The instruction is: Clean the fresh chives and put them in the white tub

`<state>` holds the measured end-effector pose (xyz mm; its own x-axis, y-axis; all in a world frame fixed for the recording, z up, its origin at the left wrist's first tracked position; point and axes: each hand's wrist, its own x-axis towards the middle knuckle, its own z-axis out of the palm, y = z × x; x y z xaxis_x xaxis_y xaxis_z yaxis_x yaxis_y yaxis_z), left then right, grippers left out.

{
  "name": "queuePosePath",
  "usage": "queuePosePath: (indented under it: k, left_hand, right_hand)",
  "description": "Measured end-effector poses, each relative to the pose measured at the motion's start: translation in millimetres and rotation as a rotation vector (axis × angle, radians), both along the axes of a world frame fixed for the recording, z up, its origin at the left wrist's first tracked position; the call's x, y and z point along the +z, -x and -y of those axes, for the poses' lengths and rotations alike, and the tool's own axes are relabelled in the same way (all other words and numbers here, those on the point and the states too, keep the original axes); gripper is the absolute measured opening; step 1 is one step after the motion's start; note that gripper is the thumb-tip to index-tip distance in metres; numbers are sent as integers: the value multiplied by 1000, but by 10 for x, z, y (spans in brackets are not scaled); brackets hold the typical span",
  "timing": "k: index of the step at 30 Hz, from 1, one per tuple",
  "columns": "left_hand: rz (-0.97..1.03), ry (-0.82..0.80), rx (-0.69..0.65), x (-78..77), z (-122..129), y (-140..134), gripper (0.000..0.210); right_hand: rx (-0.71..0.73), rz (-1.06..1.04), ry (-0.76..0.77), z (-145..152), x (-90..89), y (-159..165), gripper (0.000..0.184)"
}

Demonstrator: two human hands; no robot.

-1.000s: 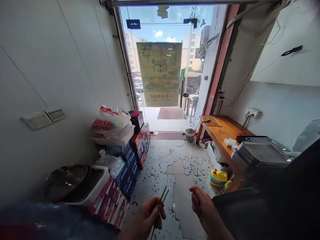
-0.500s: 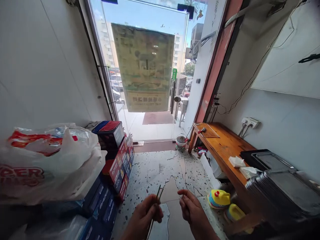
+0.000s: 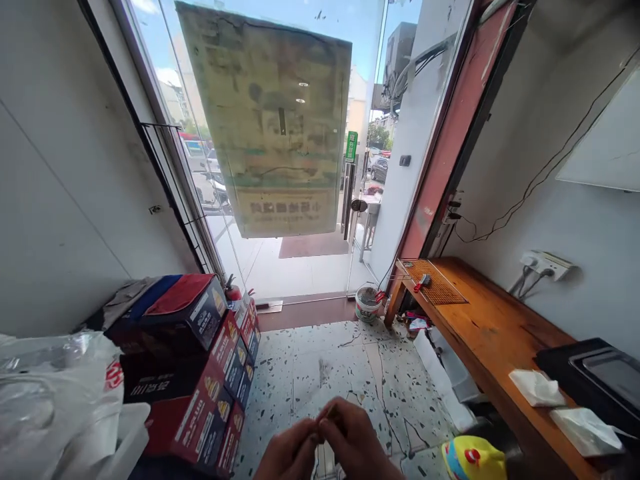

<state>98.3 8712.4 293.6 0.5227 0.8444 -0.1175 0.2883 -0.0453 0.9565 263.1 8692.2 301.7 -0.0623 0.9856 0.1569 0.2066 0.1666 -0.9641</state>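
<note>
My left hand (image 3: 290, 450) and my right hand (image 3: 353, 437) meet low in the middle of the head view, above the speckled floor. Both are closed, thumbs and fingertips pinched together and touching one another. The thin stick-like strands seen in my left hand a moment ago are mostly hidden by the fingers now. Whatever the right fingertips pinch is too small and covered to make out.
Stacked boxes (image 3: 205, 400) and a white plastic bag (image 3: 55, 407) stand at left. On the right, a wooden bench (image 3: 480, 320) carries an orange grid (image 3: 437, 283) and dark trays (image 3: 595, 373). A bucket (image 3: 367, 307) sits near the glass door (image 3: 295, 267); a yellow bottle (image 3: 475, 457) is below the bench.
My hands were apart, the left holding thin strands upright; they have come together at the fingertips. The view has moved forward toward the door.
</note>
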Motion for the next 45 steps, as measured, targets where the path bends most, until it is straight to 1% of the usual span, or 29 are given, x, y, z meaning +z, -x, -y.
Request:
queuePosePath:
  k: [2,3,4,6,8,10,12,14,16,18,22,24,25,27,29,31,33,34,36,38,40,42,44,45]
  left_hand:
    - [-26,10,96,-24,-323,-80,53]
    - [-44,19,145,-3,-471,-137,51]
    - [-64,28,189,38,-611,-206,49]
    - [-92,58,234,153,-882,-356,45]
    - [-122,55,306,265,-1144,-465,38]
    - [-167,47,379,337,-1367,-477,33]
    - [-202,47,452,357,-1524,-395,31]
    - [-194,63,509,327,-1628,-262,25]
    - [-157,67,551,265,-1718,-122,21]
    - [-152,38,574,197,-1827,-7,20]
    - [-293,-110,575,105,-2068,127,17]
    - [-398,-200,627,90,-2134,174,17]
    - [-444,-224,682,89,-2143,195,17]
    - [-492,-204,866,96,-2122,213,20]
    - [-465,-126,1107,103,-2092,159,24]
    - [-400,-84,1285,105,-2119,2,28]
    - [-337,-58,1363,113,-2238,-235,32]
    - [-317,-42,1375,126,-2327,-365,33]
    - [-310,-7,1377,173,-2525,-609,34]
    - [-338,8,1387,244,-2702,-800,32]
    - [-360,0,1407,317,-2822,-934,32]
    - [-333,-5,1421,371,-2888,-1026,33]
    - [-280,-8,1426,402,-2933,-1094,33]
    - [-265,-14,1429,411,-2956,-1121,33]
  right_hand:
    - [65,33,-13,-476,-47,-62,20]
    - [102,52,-15,-703,-62,-107,18]
    - [131,80,-24,-922,-71,-162,18]
    - [188,127,-70,-1335,-82,-282,18]
    - [242,153,-88,-1719,-98,-371,17]
    - [307,166,-113,-2058,-126,-380,18]
    - [371,177,-122,-2329,-151,-304,20]
    - [404,195,-111,-2537,-164,-177,24]
    - [418,226,-100,-2713,-168,-42,30]
    - [442,267,-115,-2887,-172,73,34]
    - [473,357,-163,-3294,-178,216,35]
    - [471,380,-143,-3561,-158,253,34]
    - [476,369,-117,-3720,-141,267,34]
    - [526,317,-46,-4080,-97,300,38]
    - [638,258,10,-4445,-59,346,43]
    - [785,233,-1,-4730,-44,395,46]
    - [943,217,-94,-4891,-51,428,43]
    - [1010,201,-172,-4928,-55,436,38]
    - [1187,178,-329,-4953,-49,443,26]
    - [1368,168,-471,-4965,-16,444,22]
    - [1487,168,-562,-5000,39,436,22]
    - [1577,161,-581,-5052,99,415,24]
    - [1633,138,-538,-5090,147,380,27]
    - [1640,120,-500,-5099,162,358,28]
